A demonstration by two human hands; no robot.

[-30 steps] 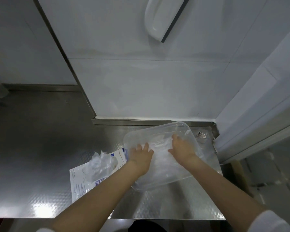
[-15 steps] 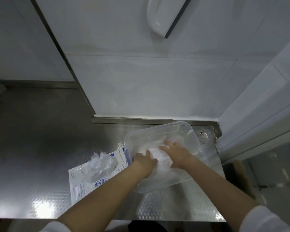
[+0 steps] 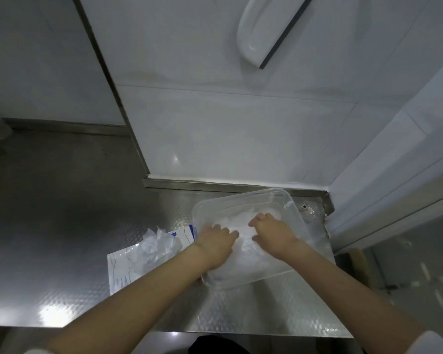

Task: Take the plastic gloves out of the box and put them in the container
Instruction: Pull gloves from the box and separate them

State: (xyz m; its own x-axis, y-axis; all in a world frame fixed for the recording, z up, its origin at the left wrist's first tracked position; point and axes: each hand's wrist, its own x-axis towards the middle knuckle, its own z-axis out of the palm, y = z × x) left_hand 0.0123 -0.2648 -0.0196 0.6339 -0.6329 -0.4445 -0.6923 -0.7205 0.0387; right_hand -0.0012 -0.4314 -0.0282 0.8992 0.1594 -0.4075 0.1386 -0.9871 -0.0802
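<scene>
A clear rectangular plastic container (image 3: 241, 198) sits on the steel counter by the back right corner. A whitish heap of plastic gloves (image 3: 243, 226) lies inside it. Both my hands are down in the container on this heap. My left hand (image 3: 215, 242) is at its left side with fingers curled into the gloves. My right hand (image 3: 273, 232) is just to the right, fingers and thumb bent round a bunch of them. The flat white and blue glove box (image 3: 120, 267) lies left of the container, with more crumpled gloves (image 3: 154, 247) spilling from its opening.
The steel counter (image 3: 62, 226) stretches far to the left. Its front edge is close to me, and its right edge ends just past the container. A white tiled wall (image 3: 228, 139) with a metal upstand stands right behind the container. A white fixture (image 3: 261, 29) hangs high on that wall.
My hands have drawn closer together over the gloves in the container, and their fingers went from lying flat to curled. The container and the box have stayed in place.
</scene>
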